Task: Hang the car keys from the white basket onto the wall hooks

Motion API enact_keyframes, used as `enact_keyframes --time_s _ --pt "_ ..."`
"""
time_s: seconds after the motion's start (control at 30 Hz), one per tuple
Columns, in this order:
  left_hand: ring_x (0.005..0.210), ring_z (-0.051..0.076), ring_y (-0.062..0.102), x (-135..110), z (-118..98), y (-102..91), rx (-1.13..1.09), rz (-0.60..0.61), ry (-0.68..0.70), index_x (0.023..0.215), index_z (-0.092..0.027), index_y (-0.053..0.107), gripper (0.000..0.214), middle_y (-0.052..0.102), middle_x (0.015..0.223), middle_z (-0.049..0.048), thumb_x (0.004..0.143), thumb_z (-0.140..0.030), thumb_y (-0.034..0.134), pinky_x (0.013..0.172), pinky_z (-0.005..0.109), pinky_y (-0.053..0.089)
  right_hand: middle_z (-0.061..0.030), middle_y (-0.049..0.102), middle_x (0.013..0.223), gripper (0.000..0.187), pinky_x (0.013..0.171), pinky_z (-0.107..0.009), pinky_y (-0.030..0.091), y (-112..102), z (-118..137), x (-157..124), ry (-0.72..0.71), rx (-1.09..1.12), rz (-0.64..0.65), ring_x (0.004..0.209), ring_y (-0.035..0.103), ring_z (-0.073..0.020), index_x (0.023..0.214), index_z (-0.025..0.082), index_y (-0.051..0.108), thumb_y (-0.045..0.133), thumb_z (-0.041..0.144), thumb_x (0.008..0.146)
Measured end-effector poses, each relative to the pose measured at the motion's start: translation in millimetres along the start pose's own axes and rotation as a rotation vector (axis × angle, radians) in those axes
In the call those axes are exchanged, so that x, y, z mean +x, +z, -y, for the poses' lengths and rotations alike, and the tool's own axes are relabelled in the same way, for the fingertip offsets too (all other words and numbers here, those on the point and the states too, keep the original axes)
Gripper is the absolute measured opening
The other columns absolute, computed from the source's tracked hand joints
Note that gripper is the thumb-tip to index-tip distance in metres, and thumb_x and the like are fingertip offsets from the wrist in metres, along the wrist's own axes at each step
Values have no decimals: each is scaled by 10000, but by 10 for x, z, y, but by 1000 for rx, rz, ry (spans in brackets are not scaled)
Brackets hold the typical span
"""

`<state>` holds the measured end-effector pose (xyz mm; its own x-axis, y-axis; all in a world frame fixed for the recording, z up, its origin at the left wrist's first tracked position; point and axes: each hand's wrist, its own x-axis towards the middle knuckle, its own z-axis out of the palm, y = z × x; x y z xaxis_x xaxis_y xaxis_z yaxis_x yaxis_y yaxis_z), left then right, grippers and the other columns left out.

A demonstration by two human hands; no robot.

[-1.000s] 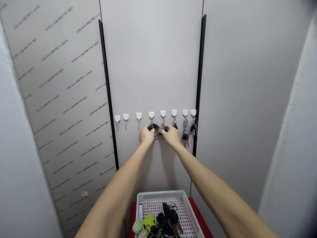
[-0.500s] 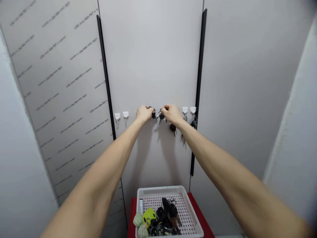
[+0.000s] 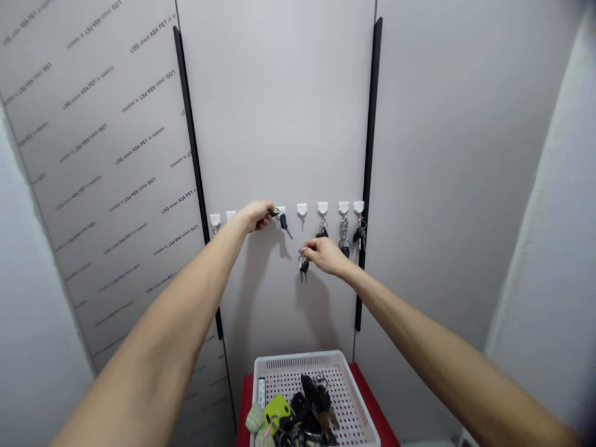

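Note:
My left hand pinches a set of keys with a black-headed key, just in front of a white hook on the panel. Lower and to the right, my right hand is closed on a key ring, from which dark-headed keys dangle. Above the right hand a white hook holds no keys. Further right, keys hang from three hooks, among them a bunch of black keys at the far right.
Below stands a white perforated basket holding several keys, a yellow-green item and pale green round pieces. It rests on a red surface. Long black handles flank the panel. Two more white hooks sit at the left.
My hands have moved apart. The left went slightly left with its keys; the right dropped away from the hook row with the key ring, exposing a bare hook.

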<state>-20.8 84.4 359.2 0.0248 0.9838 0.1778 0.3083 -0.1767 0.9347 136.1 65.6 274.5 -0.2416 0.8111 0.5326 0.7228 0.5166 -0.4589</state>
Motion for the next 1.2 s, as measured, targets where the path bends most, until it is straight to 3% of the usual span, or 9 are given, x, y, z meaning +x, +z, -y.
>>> enact_keyframes --time_s 0.13,0.3,0.43,0.63,0.83,0.93,1.03,1.1,1.2 --pt "312 20 279 31 93 -5 -101 -61 145 575 -133 438 92 324 388 -50 615 -193 380 337 145 217 10 506 498 221 427 -153 294 232 -183 -380 11 14 292 413 377 -45 660 115 566 369 212 642" --pt "344 53 344 97 61 100 343 -162 215 588 -127 492 91 346 354 -40 575 -191 429 382 177 275 5 511 518 218 382 -145 266 688 -519 -903 126 55 526 383 361 -36 662 110 572 377 198 628" --pt "362 65 376 157 -33 171 473 -129 235 615 -115 514 122 387 379 -23 581 -198 432 409 194 300 7 508 499 211 394 -144 262 883 -661 -1154 140 47 543 401 365 -40 638 112 583 381 166 608" --pt "375 42 364 90 -21 291 183 -116 377 802 -115 502 244 401 456 -32 651 -223 345 399 160 305 -2 553 532 230 435 -152 264 1039 -780 -1473 130 -77 534 483 414 -60 632 134 606 384 137 570" --pt "486 67 404 -610 703 541 440 204 458 843 -144 510 287 511 594 -1 664 -305 354 472 171 328 -23 587 568 248 452 -166 294 951 -907 -1545 141 -67 521 498 459 -79 641 133 609 372 125 570" --pt "532 76 424 -1020 1414 750 568 407 370 846 -154 512 284 540 632 2 683 -283 317 511 172 333 -45 597 611 241 515 -184 346 615 -897 -1223 176 24 286 555 496 -101 657 113 598 367 169 622" --pt "576 95 460 -1303 1996 933 690 490 244 862 -176 496 271 554 647 3 683 -259 310 545 184 339 -71 588 798 276 643 -218 370 226 -857 -787 256 59 -244 690 509 -121 817 108 559 399 252 644" --pt "680 117 490 -1414 2202 1007 720 515 213 889 -206 472 265 568 756 9 677 -242 317 601 199 350 -74 571 855 321 674 -236 370 43 -830 -534 276 52 -479 724 508 -127 886 115 528 412 288 642" --pt "783 147 501 -1494 2291 1051 810 579 168 897 -229 460 268 565 851 16 660 -229 334 670 235 357 -68 567 870 341 678 -251 368 -59 -795 -281 316 14 -602 749 509 -136 918 142 514 420 313 638"
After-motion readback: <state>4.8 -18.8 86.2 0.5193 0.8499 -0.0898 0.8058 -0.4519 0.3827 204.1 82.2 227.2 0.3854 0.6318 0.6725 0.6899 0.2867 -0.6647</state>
